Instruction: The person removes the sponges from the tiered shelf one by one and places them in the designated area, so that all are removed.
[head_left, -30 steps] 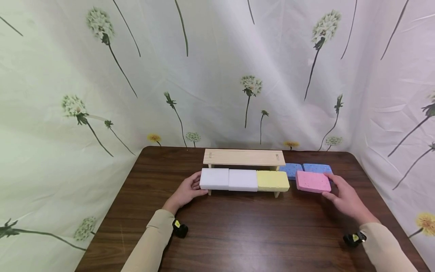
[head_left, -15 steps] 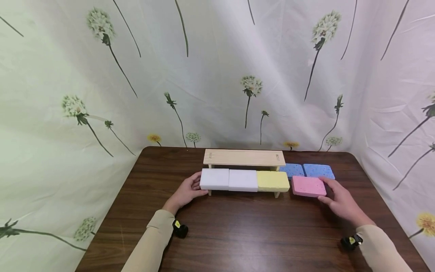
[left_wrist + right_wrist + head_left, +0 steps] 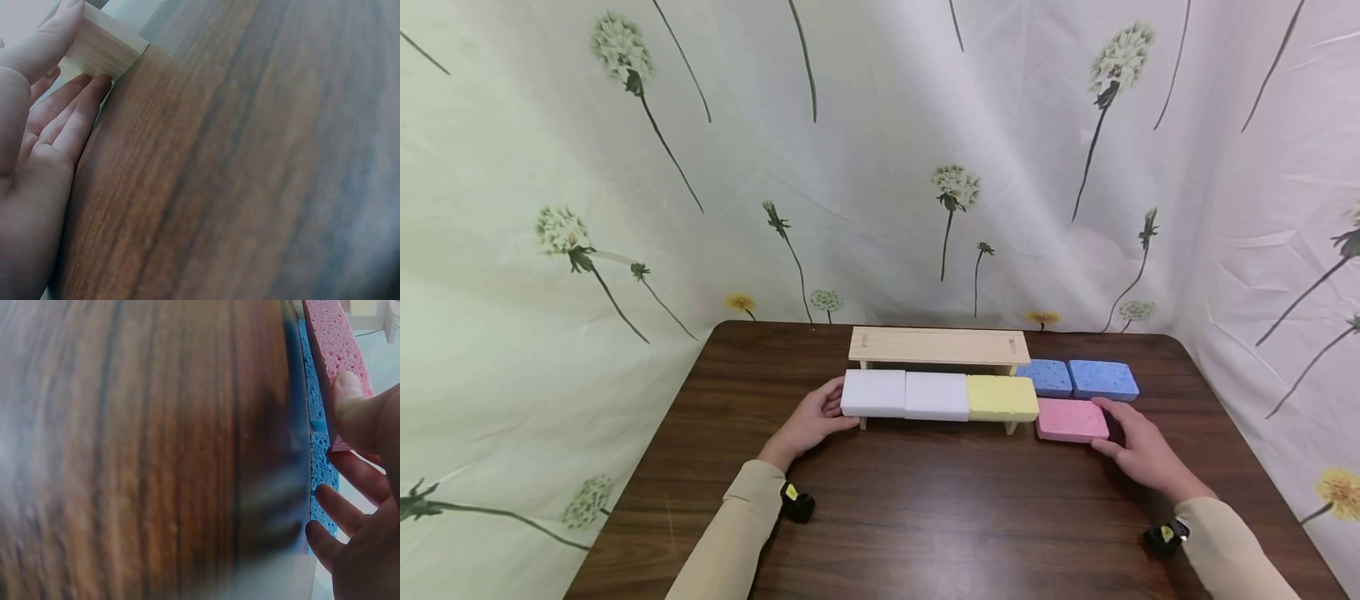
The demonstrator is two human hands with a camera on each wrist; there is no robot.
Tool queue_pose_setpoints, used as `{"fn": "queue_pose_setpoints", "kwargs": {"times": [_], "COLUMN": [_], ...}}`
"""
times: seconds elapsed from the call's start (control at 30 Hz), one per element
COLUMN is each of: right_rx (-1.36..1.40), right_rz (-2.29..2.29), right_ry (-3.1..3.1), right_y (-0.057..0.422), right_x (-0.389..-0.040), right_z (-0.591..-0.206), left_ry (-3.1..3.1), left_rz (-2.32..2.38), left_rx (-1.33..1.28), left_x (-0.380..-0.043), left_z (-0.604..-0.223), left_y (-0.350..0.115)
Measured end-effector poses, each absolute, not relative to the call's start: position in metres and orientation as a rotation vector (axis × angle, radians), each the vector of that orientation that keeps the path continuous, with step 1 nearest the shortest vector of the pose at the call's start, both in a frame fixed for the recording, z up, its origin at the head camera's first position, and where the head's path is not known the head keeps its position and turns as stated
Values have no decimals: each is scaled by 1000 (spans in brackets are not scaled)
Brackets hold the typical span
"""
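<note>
In the head view, my right hand [image 3: 1138,448] pinches a pink sponge [image 3: 1071,421] by its right end. The sponge is low by the right end of the front wooden stand [image 3: 1011,429]. The right wrist view shows my thumb [image 3: 348,394] on its pitted face. My left hand [image 3: 808,423] holds the left end of that stand, thumb in front; fingertips [image 3: 100,81] meet its wooden leg [image 3: 103,53]. Along the stand lie two white sponges [image 3: 874,393] [image 3: 936,396] and, at the right, a yellow sponge [image 3: 1002,398].
A second wooden stand [image 3: 938,345] with a bare top stands just behind the front one. To its right, two blue sponges [image 3: 1047,377] [image 3: 1103,380] lie on the dark wood table [image 3: 955,517]. A flower-printed curtain [image 3: 865,192] hangs behind the table.
My right hand has moved the pink sponge left and toward me, down beside the front stand, uncovering more of the blue sponges. My left hand has stayed in place.
</note>
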State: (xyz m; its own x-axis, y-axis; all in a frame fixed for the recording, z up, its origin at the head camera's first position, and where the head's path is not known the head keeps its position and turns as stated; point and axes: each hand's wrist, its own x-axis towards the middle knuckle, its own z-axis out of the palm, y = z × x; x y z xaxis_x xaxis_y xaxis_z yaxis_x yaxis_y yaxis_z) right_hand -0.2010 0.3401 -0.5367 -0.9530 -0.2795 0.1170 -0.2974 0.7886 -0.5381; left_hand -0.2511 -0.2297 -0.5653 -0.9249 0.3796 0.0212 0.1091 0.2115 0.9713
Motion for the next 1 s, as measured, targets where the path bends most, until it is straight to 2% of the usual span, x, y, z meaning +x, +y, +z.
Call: {"fn": "queue_pose_setpoints", "kwargs": {"times": [1.0], "right_rx": [506], "right_rz": [755], "right_ry": [-2996], "right_y": [328], "right_x": [-211], "right_z": [-539], "left_ry": [2259], "left_rz": [1791], "left_rx": [446], "left_x": [-253], "left_z": [-568], "left_y": [-230]}}
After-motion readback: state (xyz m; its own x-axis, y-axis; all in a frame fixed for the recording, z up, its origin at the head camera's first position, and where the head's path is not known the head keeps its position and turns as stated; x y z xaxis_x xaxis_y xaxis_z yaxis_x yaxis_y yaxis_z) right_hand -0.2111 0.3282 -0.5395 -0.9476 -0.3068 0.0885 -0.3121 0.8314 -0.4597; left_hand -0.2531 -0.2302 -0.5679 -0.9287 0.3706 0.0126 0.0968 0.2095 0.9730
